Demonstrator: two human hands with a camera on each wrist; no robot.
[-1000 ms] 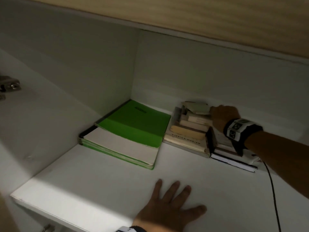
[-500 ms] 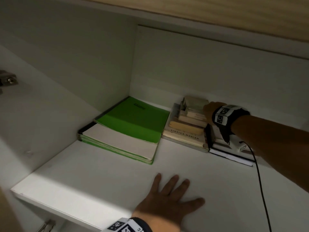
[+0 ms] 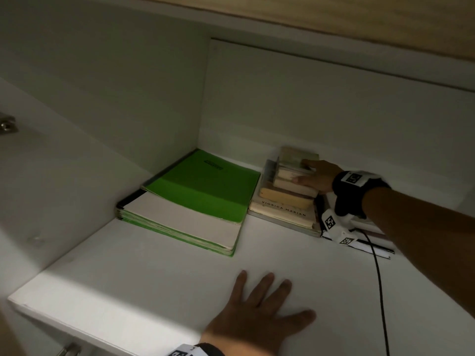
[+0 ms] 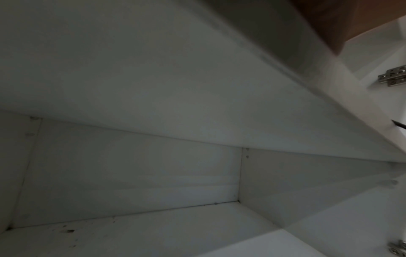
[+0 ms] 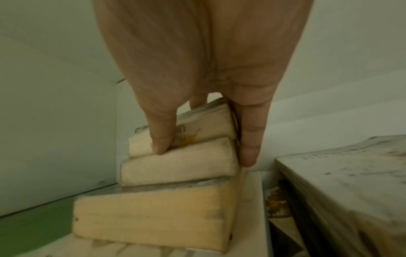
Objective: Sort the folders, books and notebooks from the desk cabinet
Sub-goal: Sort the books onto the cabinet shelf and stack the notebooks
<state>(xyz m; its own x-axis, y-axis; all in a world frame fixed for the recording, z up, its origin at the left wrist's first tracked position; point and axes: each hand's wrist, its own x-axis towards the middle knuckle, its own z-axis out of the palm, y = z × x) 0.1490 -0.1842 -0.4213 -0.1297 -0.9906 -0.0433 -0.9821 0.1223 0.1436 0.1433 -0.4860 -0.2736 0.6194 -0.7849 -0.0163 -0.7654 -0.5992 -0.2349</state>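
Note:
A stack of books (image 3: 285, 201) lies at the back of the cabinet shelf (image 3: 128, 286), a small pale book (image 3: 295, 156) on top. My right hand (image 3: 305, 172) reaches over that stack. In the right wrist view my right hand (image 5: 203, 156) grips the top book (image 5: 204, 127), thumb (image 5: 161, 139) on its near side and fingers (image 5: 248, 147) down its far side. Under it lie a second pale book (image 5: 175, 167) and a yellow-edged book (image 5: 151, 215). Green notebooks (image 3: 203, 194) are stacked to the left. My left hand (image 3: 262, 314) rests flat on the shelf, fingers spread.
A further stack of notebooks (image 3: 370, 242) lies to the right of the books, under my right wrist. The wooden desk top (image 3: 334, 19) hangs low overhead. White cabinet walls close in at the back and left. A black cable (image 3: 377, 278) trails from my right wrist.
My right hand has slid further back over the book stack, and the tilted top book now lies flat on the pile. The left hand has stayed in place on the shelf.

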